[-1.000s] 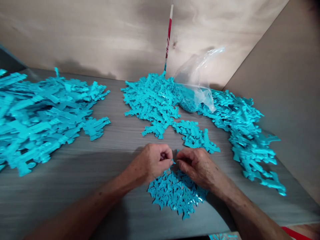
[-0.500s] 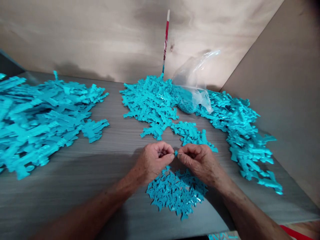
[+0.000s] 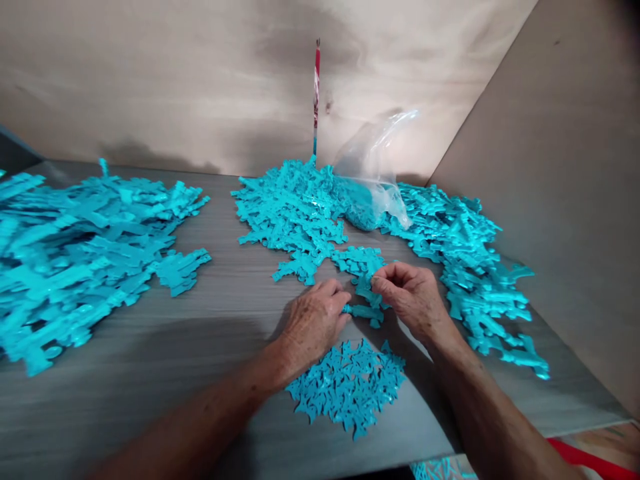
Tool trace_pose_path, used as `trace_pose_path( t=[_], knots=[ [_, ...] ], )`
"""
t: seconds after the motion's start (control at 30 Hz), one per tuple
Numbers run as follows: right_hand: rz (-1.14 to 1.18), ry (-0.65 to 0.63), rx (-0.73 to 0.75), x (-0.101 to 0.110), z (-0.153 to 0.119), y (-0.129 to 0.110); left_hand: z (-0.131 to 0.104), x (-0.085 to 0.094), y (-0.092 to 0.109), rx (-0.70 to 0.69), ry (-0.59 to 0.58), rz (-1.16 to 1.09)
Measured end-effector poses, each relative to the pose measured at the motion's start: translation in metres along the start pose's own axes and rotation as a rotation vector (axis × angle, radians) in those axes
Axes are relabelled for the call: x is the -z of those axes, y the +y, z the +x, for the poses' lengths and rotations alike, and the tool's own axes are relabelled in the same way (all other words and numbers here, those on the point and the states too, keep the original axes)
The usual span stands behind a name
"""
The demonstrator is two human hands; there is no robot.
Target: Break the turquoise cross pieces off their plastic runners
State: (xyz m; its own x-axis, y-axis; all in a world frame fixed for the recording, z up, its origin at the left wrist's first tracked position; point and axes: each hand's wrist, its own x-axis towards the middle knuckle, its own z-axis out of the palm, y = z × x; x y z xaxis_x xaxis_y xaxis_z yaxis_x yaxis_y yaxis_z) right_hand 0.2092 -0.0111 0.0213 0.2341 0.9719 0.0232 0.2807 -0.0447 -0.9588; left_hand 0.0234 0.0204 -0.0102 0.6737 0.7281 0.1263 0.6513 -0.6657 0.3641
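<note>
My left hand [image 3: 317, 320] rests low over the table, its bent fingers closed at the narrow end of a flat turquoise plastic piece [image 3: 367, 312]. To its right my right hand [image 3: 407, 293] is raised a little, thumb and forefinger pinched together above a small group of turquoise pieces [image 3: 357, 259]. Whatever lies between those fingertips is too small to make out. Nearer to me, just below both hands, spreads a flat heap of small pointed turquoise pieces [image 3: 350, 387].
Large turquoise heaps lie at left [image 3: 90, 247], centre [image 3: 290, 207] and right [image 3: 480, 280]. A clear plastic bag [image 3: 373, 180] holding turquoise bits sits between the centre and right heaps. Behind stands a thin red-and-white stick [image 3: 317, 93] before a wooden back panel [image 3: 200, 80].
My hands were together at a tiny turquoise bit above the near heap. Now they are apart: the left has lowered to a turquoise piece, the right has moved forward over the small group.
</note>
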Motion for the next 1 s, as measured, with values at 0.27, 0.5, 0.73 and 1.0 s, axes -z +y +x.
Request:
trace_pose_path(
  t=[0.27, 0.5, 0.73, 1.0],
  knots=[
    [0.027, -0.049, 0.076, -0.001, -0.002, -0.003, -0.004, 0.018, -0.001, 0.113, -0.037, -0.227],
    [0.289, -0.322, 0.031, -0.004, -0.008, -0.007, -0.012, 0.028, -0.017, 0.331, -0.05, -0.668],
    [0.258, -0.295, -0.055, -0.01, -0.01, 0.002, -0.018, 0.036, -0.004, 0.288, -0.015, -0.546],
    [0.204, -0.218, -0.096, -0.011, -0.008, 0.001, -0.03, 0.038, 0.001, -0.059, -0.275, -0.151]
  ],
)
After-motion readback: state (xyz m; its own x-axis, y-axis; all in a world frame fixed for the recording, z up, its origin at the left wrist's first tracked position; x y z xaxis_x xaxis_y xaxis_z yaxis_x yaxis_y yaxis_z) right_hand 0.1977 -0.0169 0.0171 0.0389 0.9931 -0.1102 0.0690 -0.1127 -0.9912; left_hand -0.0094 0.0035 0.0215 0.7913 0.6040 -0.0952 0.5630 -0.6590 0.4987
